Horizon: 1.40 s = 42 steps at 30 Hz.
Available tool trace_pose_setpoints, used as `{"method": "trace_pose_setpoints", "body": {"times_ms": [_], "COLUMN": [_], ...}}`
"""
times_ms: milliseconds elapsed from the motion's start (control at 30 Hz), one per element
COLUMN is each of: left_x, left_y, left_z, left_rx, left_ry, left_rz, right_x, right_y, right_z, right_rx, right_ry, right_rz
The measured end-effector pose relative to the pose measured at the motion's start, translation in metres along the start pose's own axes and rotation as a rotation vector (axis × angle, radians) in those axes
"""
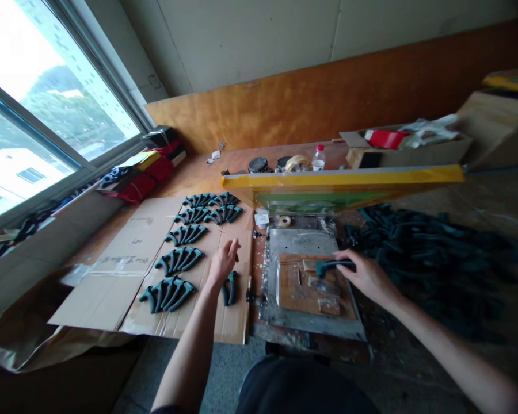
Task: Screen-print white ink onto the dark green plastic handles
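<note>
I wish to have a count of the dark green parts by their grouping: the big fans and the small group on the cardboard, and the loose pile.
Big fans: 7
Small group: 1
Loose pile: 1
Total: 9 groupings, leaving out the single part in the right hand.

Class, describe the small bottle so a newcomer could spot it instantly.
Find the yellow-edged frame. Behind it, right of the yellowish roll, stands the clear bottle; its red cap sets it apart from the dark-lidded tub.
</note>
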<state>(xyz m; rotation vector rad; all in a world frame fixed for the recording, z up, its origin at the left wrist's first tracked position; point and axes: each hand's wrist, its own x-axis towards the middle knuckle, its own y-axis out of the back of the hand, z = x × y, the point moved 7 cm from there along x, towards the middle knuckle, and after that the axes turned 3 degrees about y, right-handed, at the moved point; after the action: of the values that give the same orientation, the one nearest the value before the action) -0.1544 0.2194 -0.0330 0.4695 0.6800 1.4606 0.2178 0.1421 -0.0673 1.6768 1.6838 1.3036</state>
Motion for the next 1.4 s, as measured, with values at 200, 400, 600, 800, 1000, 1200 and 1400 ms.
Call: {"method": "trace_pose_setpoints", "body": {"times_ms": [200, 400, 600, 800, 1000, 1200, 1400], "left_x": [0.008, -0.027, -0.066, -0.058, -0.055, -0.055, -0.056], "left_y": [0.021, 0.019, -0.047, -0.094, -0.096, -0.097, -0.096], "left_z": [0.135, 0.099, -0.011, -0.060, -0.064, -0.066, -0.067], "left_rx": [-0.859, -0.826, -0.519, -0.218, -0.176, -0.206, -0.297], "left_ry": [-0.342, -0.209, 0.065, 0.127, 0.096, 0.093, 0.143], "left_rz": [0.108, 0.079, -0.140, -0.161, -0.180, -0.170, -0.188], "right_x": [-0.013, -0.024, 0.014, 0.083, 0.035, 0.011, -0.012], "right_y": [-0.061, -0.049, 0.016, 0.000, -0.034, -0.019, -0.021], "right_z": [-0.046, -0.026, 0.023, -0.051, -0.083, -0.089, -0.098], "right_rx": [-0.023, -0.121, -0.069, -0.217, -0.213, -0.102, -0.164], "right_ry": [0.170, 0.173, -0.055, 0.127, 0.332, 0.535, 0.627], "right_rz": [-0.118, -0.106, 0.103, 0.008, -0.292, -0.370, -0.042]}}
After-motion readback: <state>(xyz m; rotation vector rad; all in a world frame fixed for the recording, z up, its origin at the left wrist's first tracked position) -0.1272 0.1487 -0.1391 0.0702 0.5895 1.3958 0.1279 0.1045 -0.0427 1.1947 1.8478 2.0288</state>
